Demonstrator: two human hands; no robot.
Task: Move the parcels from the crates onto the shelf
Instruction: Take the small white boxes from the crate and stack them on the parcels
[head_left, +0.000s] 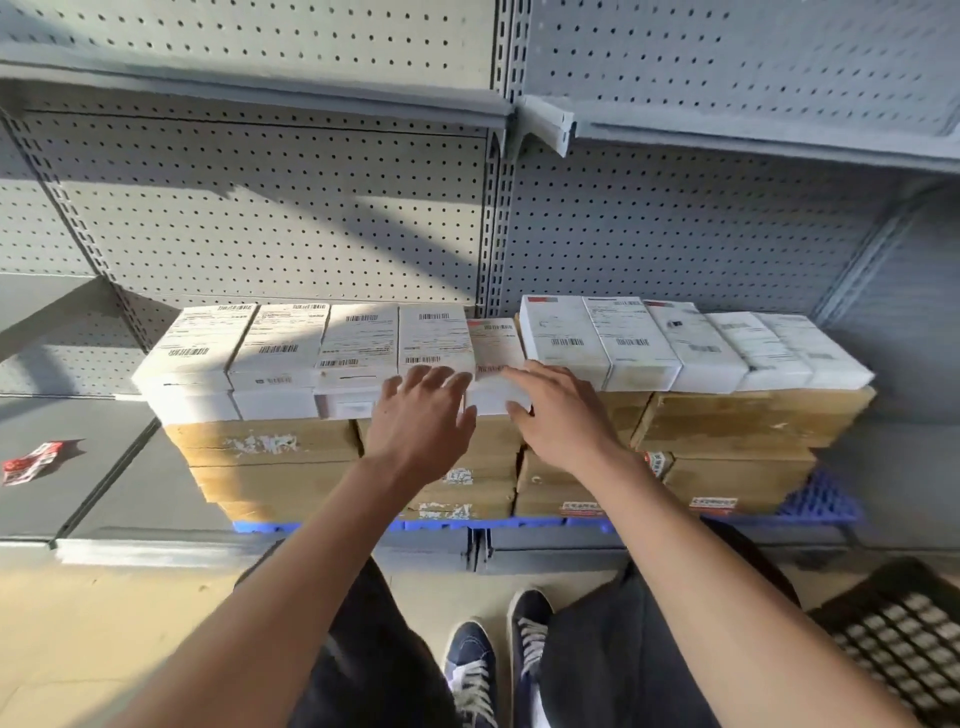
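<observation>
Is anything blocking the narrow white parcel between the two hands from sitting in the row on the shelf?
Nothing visible blocks it. The narrow parcel already sits in the gap between neighbouring white parcels, with the left hand and right hand at its front.

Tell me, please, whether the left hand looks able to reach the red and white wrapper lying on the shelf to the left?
Probably yes: the wrapper lies in the open with nothing between it and the left hand.

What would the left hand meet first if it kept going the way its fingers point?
Probably the white parcels in the top row: the left hand points up and away at their front edge, fingertips already at or nearly touching it. Depth is hard to judge.
</observation>
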